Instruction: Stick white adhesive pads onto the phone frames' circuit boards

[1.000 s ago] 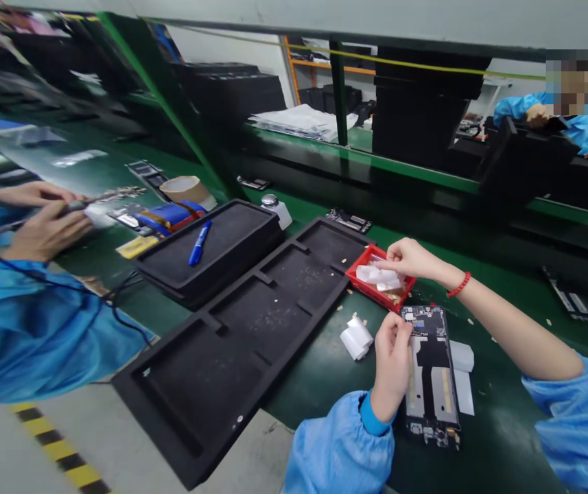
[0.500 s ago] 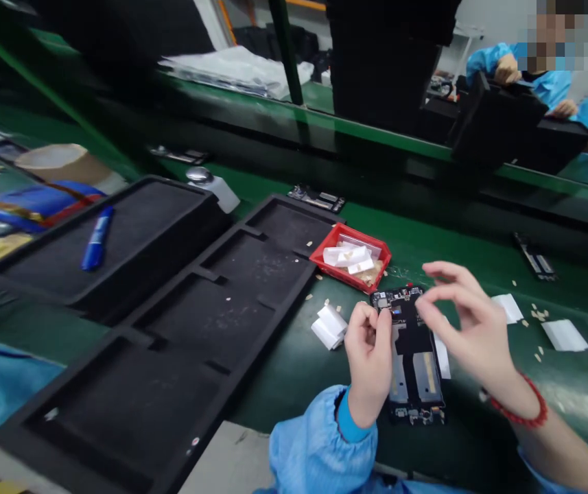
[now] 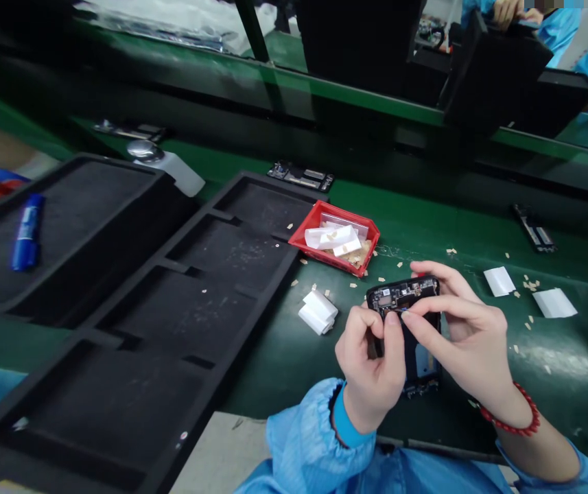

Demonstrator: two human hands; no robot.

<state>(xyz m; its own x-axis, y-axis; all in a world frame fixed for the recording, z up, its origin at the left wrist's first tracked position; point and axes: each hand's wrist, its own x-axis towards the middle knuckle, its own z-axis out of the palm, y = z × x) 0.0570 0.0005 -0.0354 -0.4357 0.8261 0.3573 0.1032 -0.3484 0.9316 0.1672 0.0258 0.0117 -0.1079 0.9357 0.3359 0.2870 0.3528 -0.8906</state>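
An opened phone (image 3: 413, 291) with bare circuit parts along its top end is tilted up between my two hands. On its left side, my left hand (image 3: 370, 353) is closed, thumb and forefinger pressed together at the upper part of the phone. From the right, my right hand (image 3: 466, 329) grips it too, some fingers at its edge and thumb and forefinger meeting on its face. Whatever small part lies between the fingertips is too small to make out. Fingers cover much of the phone's middle.
A red bin (image 3: 335, 257) holds white paper slips and small tan pieces. Folded white papers (image 3: 318, 312) and scattered tan bits lie around. Left are a long black tray (image 3: 170, 329), a black block with a blue marker (image 3: 27, 233), and a pump bottle (image 3: 178, 171). Circuit assemblies (image 3: 301, 176) lie behind.
The phone, flat on the table before, is now tilted up in my hands. My right hand has come in from beside it to grip it. The view has shifted right and down.
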